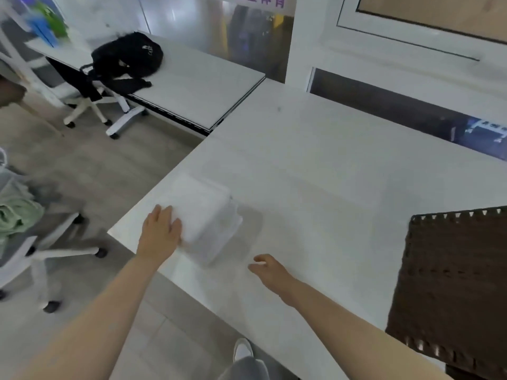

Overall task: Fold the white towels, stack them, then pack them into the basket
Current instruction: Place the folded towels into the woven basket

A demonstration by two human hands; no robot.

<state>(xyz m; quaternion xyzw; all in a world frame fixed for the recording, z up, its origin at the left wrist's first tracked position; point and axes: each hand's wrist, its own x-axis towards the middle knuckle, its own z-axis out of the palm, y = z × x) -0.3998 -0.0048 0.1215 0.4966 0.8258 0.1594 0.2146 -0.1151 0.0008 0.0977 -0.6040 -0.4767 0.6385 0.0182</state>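
White folded towels (204, 219) sit stacked near the desk's (315, 165) left edge. My left hand (162, 231) presses flat against their side; my right hand (270, 270) hovers loosely open, holding nothing. Brown woven basket (452, 292) occupies the right edge. Purple sign lettering (260, 0) is unreadable.

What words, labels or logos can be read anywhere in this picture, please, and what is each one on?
"体育": purple characters on the sign at the top edge; those before them are cut off.
White logo on the black backpack: too blurred to read.
Markings on the dark panel at the right: too blurred to read.
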